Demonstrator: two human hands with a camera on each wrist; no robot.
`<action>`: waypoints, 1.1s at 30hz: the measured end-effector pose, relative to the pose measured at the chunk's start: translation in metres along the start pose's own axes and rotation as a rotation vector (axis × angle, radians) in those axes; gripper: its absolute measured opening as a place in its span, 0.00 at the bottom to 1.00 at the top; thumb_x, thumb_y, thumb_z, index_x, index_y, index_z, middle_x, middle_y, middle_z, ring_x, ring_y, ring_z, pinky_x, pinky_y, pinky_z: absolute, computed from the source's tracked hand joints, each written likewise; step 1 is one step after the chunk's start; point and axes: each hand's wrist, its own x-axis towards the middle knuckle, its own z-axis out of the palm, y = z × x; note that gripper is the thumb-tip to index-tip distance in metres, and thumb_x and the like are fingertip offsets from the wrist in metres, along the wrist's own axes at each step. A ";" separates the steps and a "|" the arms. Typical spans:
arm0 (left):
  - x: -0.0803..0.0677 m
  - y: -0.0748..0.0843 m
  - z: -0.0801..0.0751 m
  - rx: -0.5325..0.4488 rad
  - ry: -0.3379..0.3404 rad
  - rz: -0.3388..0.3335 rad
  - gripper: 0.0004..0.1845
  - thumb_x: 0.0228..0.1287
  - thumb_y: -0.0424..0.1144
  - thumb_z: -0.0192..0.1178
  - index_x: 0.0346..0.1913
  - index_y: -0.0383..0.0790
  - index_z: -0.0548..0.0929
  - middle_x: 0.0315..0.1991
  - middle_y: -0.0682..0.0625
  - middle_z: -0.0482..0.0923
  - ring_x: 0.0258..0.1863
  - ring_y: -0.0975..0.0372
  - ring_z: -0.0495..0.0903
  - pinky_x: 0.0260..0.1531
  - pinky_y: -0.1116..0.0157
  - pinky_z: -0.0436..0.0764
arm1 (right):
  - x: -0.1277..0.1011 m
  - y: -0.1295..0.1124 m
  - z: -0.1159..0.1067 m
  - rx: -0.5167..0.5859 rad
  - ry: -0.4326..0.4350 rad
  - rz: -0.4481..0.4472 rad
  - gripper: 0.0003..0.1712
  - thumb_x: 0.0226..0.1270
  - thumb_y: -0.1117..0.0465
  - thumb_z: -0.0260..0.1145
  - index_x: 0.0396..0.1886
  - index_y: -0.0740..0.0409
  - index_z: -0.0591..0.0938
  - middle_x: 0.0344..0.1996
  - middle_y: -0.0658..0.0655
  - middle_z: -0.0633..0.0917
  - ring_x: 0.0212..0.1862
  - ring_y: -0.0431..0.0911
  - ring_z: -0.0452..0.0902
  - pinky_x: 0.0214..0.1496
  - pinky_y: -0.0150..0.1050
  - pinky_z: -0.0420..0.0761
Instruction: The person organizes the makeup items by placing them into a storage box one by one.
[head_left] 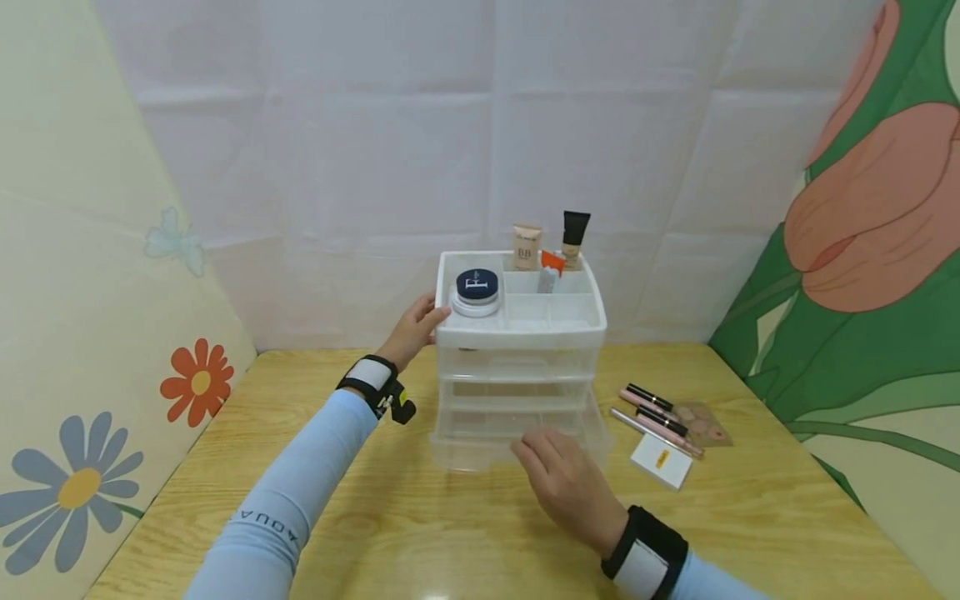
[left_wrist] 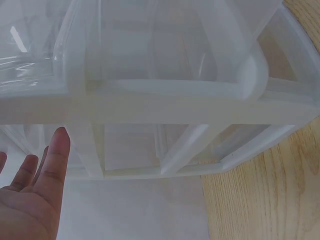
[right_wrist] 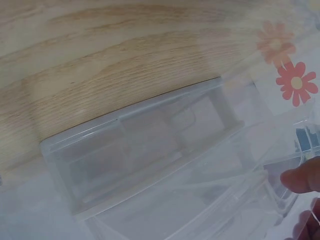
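Note:
A white plastic drawer organizer (head_left: 521, 340) with see-through drawers stands on the table. My left hand (head_left: 411, 332) rests against its upper left side, thumb by the top rim; in the left wrist view the left hand's fingers (left_wrist: 54, 162) are straight along the frame. In front of the lowest drawer (head_left: 468, 454), which juts forward, is my right hand (head_left: 566, 487) with bent fingers. The right wrist view catches only its thumb (right_wrist: 302, 177) and some fingers beside clear plastic; whether they grip it is unclear. A navy-lidded round jar (head_left: 477, 286) sits in the top tray.
Also in the top tray stand a BB cream tube (head_left: 527, 247), a black-capped tube (head_left: 575, 236) and a small orange-capped tube (head_left: 551, 268). To the right lie several slim cosmetic tubes (head_left: 660, 421), a white box (head_left: 662, 461) and a flat brown patterned piece (head_left: 702, 423).

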 end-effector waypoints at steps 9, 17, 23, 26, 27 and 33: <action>-0.011 0.018 0.005 -0.034 -0.035 0.007 0.27 0.66 0.40 0.44 0.65 0.35 0.54 0.58 0.38 0.61 0.52 0.49 0.67 0.47 0.54 0.72 | -0.006 -0.006 -0.007 0.033 -0.054 0.051 0.21 0.68 0.67 0.35 0.37 0.65 0.78 0.33 0.58 0.76 0.34 0.49 0.70 0.36 0.40 0.75; -0.005 0.007 0.002 -0.020 -0.029 0.001 0.30 0.65 0.46 0.46 0.66 0.37 0.54 0.59 0.41 0.61 0.52 0.52 0.68 0.47 0.54 0.71 | -0.008 -0.007 -0.008 0.030 -0.071 0.060 0.22 0.69 0.66 0.35 0.37 0.65 0.78 0.33 0.58 0.76 0.34 0.48 0.70 0.36 0.40 0.75; 0.000 -0.004 -0.001 -0.027 -0.015 0.002 0.28 0.65 0.45 0.46 0.65 0.41 0.56 0.59 0.44 0.62 0.52 0.53 0.68 0.46 0.55 0.72 | -0.008 -0.008 -0.007 0.023 -0.058 0.056 0.22 0.69 0.66 0.35 0.36 0.65 0.78 0.33 0.58 0.76 0.34 0.49 0.71 0.36 0.40 0.75; -0.001 -0.003 -0.001 -0.049 -0.016 0.000 0.27 0.65 0.44 0.46 0.65 0.41 0.56 0.59 0.43 0.62 0.52 0.52 0.68 0.47 0.55 0.72 | -0.007 -0.009 -0.007 0.033 -0.058 0.060 0.22 0.69 0.66 0.35 0.36 0.65 0.78 0.33 0.58 0.76 0.35 0.48 0.71 0.36 0.40 0.75; -0.002 -0.001 -0.001 -0.056 -0.018 -0.001 0.27 0.65 0.44 0.46 0.66 0.41 0.55 0.59 0.43 0.61 0.52 0.52 0.67 0.47 0.55 0.72 | -0.007 -0.009 -0.007 0.036 -0.064 0.063 0.22 0.69 0.66 0.35 0.37 0.64 0.78 0.33 0.58 0.76 0.35 0.48 0.71 0.36 0.40 0.75; -0.013 0.015 0.001 -0.033 -0.026 0.009 0.29 0.65 0.43 0.45 0.66 0.36 0.53 0.60 0.38 0.59 0.52 0.50 0.67 0.46 0.55 0.72 | -0.004 -0.009 -0.010 0.084 -0.088 0.078 0.21 0.68 0.63 0.36 0.38 0.63 0.77 0.34 0.57 0.76 0.35 0.48 0.71 0.37 0.40 0.74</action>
